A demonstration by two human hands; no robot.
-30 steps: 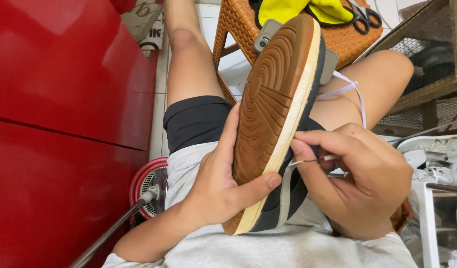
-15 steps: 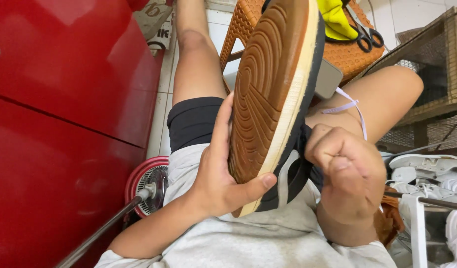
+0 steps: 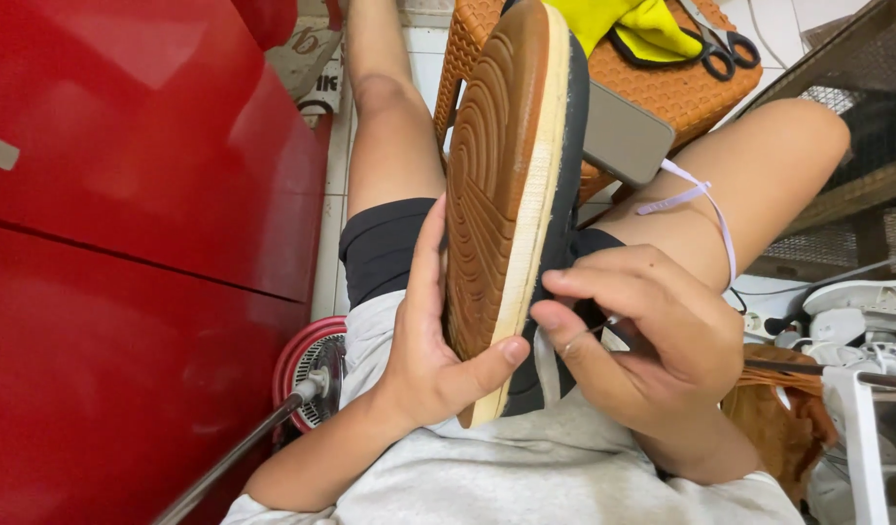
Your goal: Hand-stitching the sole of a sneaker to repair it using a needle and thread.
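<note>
Head view, shoe: I see the shoe [image 3: 511, 209] held on edge over the lap, brown ridged sole facing left, cream midsole edge toward me, dark upper on the right.
Left hand: my left hand [image 3: 433, 355] grips the near end of the shoe, palm flat on the sole, thumb hooked over the cream edge, fingers [image 3: 430, 255] lying up along the sole.
Right hand: my right hand [image 3: 652, 335] is closed on a thin needle [image 3: 592, 329], pinched at the dark upper just right of the midsole; fingertips touch the shoe.
Thread: a pale thread [image 3: 705, 199] loops from behind the right hand across the right thigh.
Surroundings: a wicker stool [image 3: 681, 87] sits far, with yellow cloth [image 3: 628, 21] and scissors [image 3: 722, 47]; a red cabinet [image 3: 127, 243] fills the left.
Change: compared with half a second ago, the right hand has uncurled slightly, index finger now stretched toward the midsole; the shoe stays held the same way.
</note>
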